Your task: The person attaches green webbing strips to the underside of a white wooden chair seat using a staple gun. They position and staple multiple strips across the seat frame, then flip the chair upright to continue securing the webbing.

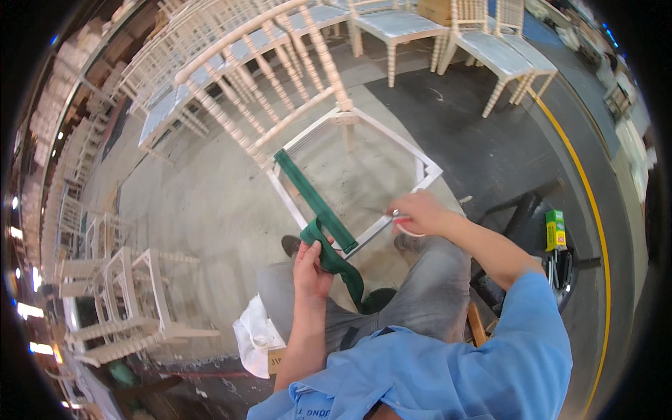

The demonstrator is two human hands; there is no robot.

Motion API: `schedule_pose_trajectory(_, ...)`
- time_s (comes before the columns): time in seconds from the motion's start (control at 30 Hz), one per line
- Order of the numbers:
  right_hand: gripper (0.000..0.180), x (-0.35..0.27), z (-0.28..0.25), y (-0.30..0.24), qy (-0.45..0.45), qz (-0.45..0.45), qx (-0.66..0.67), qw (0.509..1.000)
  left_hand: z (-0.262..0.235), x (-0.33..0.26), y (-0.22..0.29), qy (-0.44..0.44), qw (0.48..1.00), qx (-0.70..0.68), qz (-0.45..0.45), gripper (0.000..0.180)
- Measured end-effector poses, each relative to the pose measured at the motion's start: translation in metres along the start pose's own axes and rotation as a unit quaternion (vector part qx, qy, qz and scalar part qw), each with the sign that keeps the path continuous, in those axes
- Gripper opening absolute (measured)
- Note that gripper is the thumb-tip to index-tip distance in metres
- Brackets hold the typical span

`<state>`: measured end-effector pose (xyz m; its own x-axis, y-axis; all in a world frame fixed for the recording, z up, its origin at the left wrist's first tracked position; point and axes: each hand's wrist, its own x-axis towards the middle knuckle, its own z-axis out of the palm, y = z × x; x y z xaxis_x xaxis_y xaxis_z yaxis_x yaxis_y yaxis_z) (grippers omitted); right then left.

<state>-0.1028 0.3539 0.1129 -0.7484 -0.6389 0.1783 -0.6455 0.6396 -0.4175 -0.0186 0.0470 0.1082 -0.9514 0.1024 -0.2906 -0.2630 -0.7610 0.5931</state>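
A cream wooden chair with a turned-spindle back [294, 77] stands in front of me, its white seat frame [399, 141] open in the middle. A green webbing strap [315, 201] runs along the left part of the frame, from the back side to the front rail. My left hand [311, 271] pinches the strap's loose length near the front left corner, and its tail [353, 281] hangs down over my lap. In my right hand [421, 214] is a pair of scissors [397, 213] with red on the handle, held above the front rail. The blades are hard to make out.
Several similar chairs with pale seats [413, 24] stand in rows at the back. More chair frames [133, 301] are on the left. A black stool [514, 224] at my right carries a green and yellow box [555, 229] and small tools. A white bag [255, 332] lies by my left leg.
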Motion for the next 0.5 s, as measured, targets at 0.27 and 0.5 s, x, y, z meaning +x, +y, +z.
schedule_pose_trajectory(0.27,0.051,-0.205,-0.061,-0.046,0.335,0.499,0.114,0.791,0.074,0.032,-0.045,-0.18,0.81,0.542,0.129,0.017)
schedule_pose_trajectory(0.5,0.057,-0.415,-0.034,-0.116,0.408,0.744,-0.091,0.521,0.014,0.098,-0.096,-0.314,0.487,0.799,0.162,0.031)
